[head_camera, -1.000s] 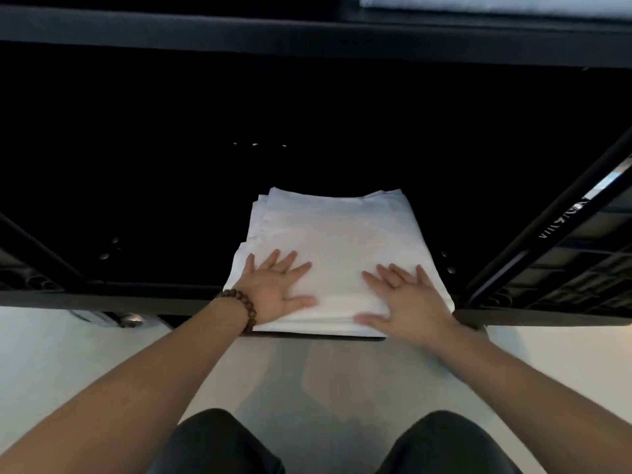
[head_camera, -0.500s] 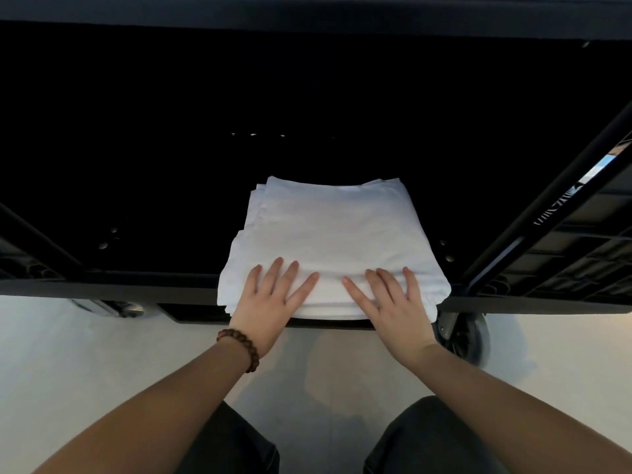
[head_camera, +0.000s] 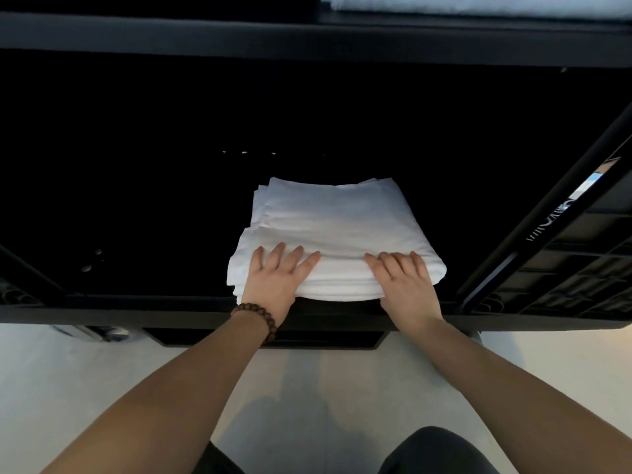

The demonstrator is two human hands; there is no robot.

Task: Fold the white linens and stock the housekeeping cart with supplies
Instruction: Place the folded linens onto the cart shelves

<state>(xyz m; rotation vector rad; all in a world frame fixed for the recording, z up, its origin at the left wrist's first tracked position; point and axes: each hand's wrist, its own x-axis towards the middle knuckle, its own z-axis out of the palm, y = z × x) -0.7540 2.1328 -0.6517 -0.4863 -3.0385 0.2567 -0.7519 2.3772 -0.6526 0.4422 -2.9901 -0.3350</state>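
A stack of folded white linens [head_camera: 328,220] lies on the bottom shelf [head_camera: 171,313] of the black housekeeping cart, its near edge at the shelf's front lip. My left hand [head_camera: 273,278], with a brown bead bracelet on the wrist, lies flat with straight fingers over the stack's near left edge. My right hand [head_camera: 403,282] lies the same way on the near right edge. Both palms press against the front of the stack, fingers resting on top.
The shelf above [head_camera: 307,39] overhangs the opening, with more white linen [head_camera: 478,3] on it at top right. A slanted black frame bar [head_camera: 547,206] crosses on the right. A caster wheel [head_camera: 99,331] shows below left. Pale floor [head_camera: 68,388] and my dark-trousered knees lie below.
The linen stack has slid further into the shelf. Both hands have moved from its top back to its near edge, pushing it in.
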